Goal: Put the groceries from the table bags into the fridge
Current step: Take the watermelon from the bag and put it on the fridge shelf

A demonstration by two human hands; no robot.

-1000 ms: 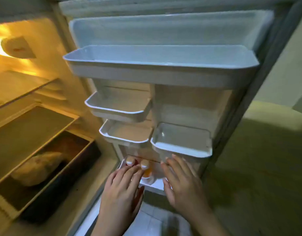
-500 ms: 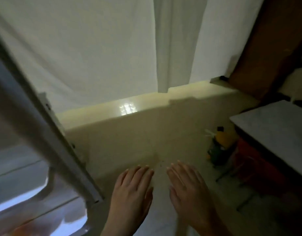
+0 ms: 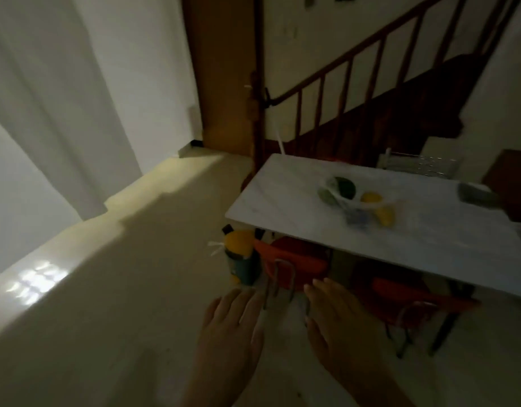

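A white marble-look table stands at the right. On it lies a clear plastic bag with green produce and yellow fruit inside. Another bag or object sits blurred at the table's far right. My left hand and my right hand hang low in the middle of the view, palms down, fingers straight, holding nothing. Both are well short of the table. The fridge is out of view.
Red chairs are tucked under the table. A yellow and green container stands on the floor by the table's near corner. A wooden door and a stair railing lie behind. White curtains hang at the left.
The view has swung right, from the fridge door shelves past the curtains to the table. Both hands left the bottom door shelf and now hang free with nothing in them.
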